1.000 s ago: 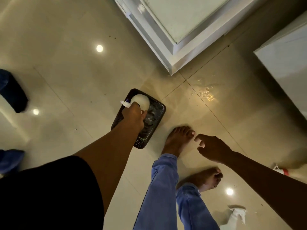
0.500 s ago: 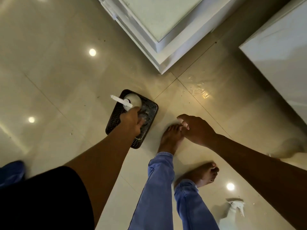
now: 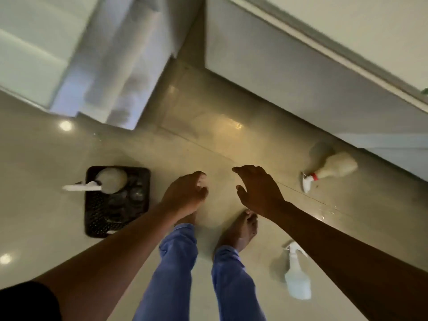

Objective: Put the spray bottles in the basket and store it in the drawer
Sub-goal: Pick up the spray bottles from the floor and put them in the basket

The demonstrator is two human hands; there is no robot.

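Note:
A dark perforated basket stands on the glossy floor at the left. A white spray bottle stands in its far end, nozzle pointing left. My left hand hovers to the right of the basket, fingers loosely curled and empty. My right hand is spread open over the floor. A cream spray bottle with a red collar lies on the floor at the right by the cabinet. Another white spray bottle lies by my right foot, partly under my right forearm.
White cabinet fronts run along the upper right, and a white unit juts out at the upper left. My bare feet and blue trouser legs fill the lower middle. Ceiling lights reflect in the tiles.
My left hand has let go of the white bottle in the basket and moved right. My right hand has lifted and opened. The view has swung right, showing both bottles on the floor.

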